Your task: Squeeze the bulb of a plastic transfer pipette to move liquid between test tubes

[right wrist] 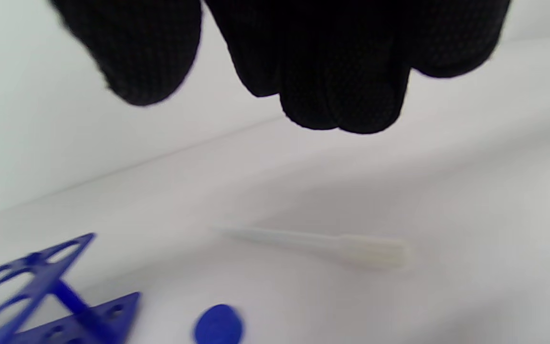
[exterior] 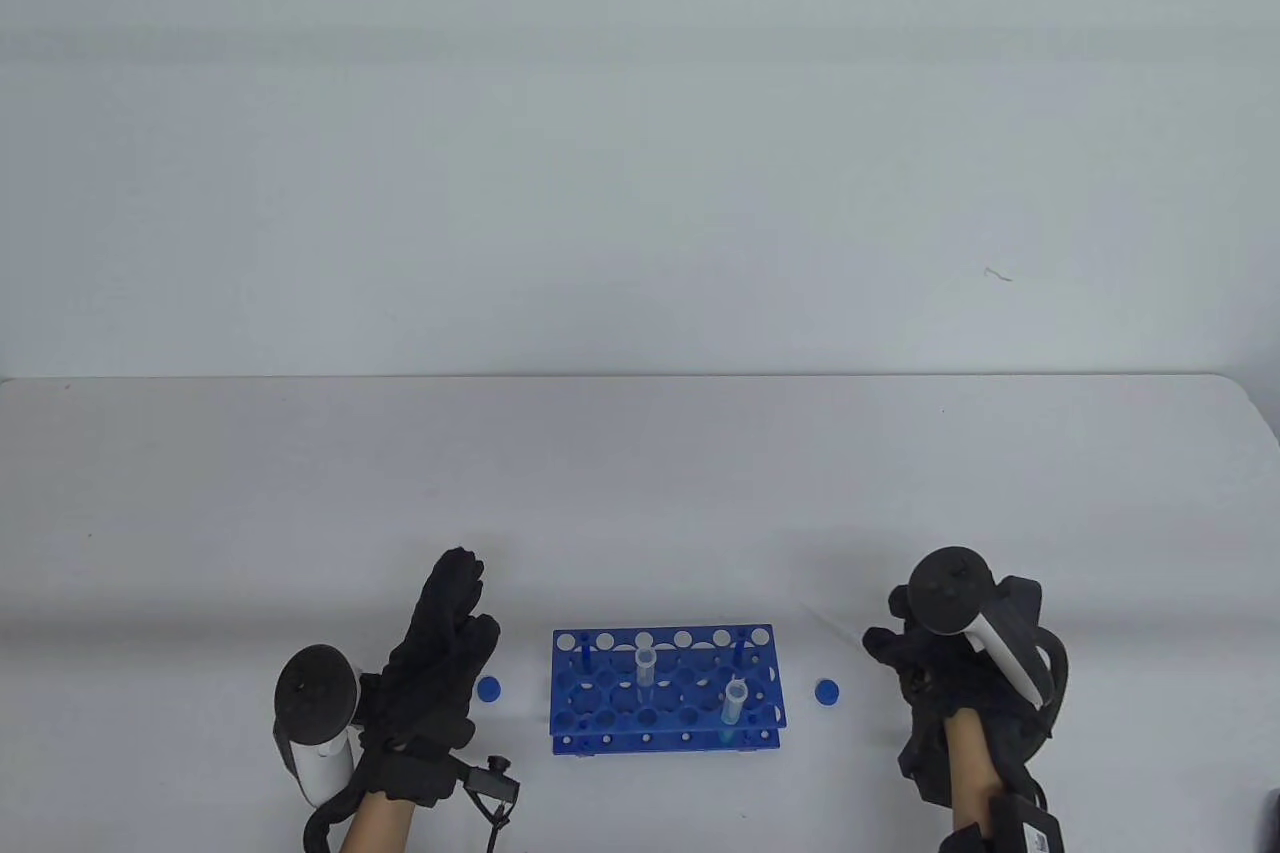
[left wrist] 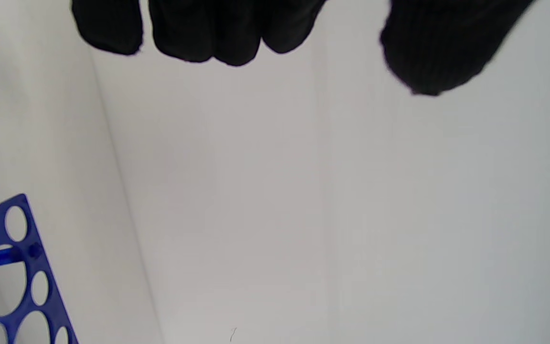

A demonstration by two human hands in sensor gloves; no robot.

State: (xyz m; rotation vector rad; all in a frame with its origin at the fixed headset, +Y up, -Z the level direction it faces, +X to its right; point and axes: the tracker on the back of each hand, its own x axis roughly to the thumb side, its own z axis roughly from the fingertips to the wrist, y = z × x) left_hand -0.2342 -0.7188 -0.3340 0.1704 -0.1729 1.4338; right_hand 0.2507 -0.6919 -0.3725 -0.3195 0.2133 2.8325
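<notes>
A blue test tube rack (exterior: 665, 688) stands at the table's near middle and holds two open clear tubes, one near its centre (exterior: 645, 668) and one at its right front (exterior: 735, 701). A clear plastic pipette (right wrist: 322, 246) lies flat on the table right of the rack; in the table view only its thin tip (exterior: 828, 621) shows beside my right hand. My right hand (exterior: 905, 653) hovers over the pipette, fingers hanging down and holding nothing. My left hand (exterior: 450, 628) is left of the rack, fingers stretched out and empty.
Two blue tube caps lie on the table, one left of the rack (exterior: 488, 689) and one right of it (exterior: 826, 691). The white table's far edge (exterior: 640, 379) meets a plain wall. A corner of the rack (left wrist: 7, 277) shows in the left wrist view.
</notes>
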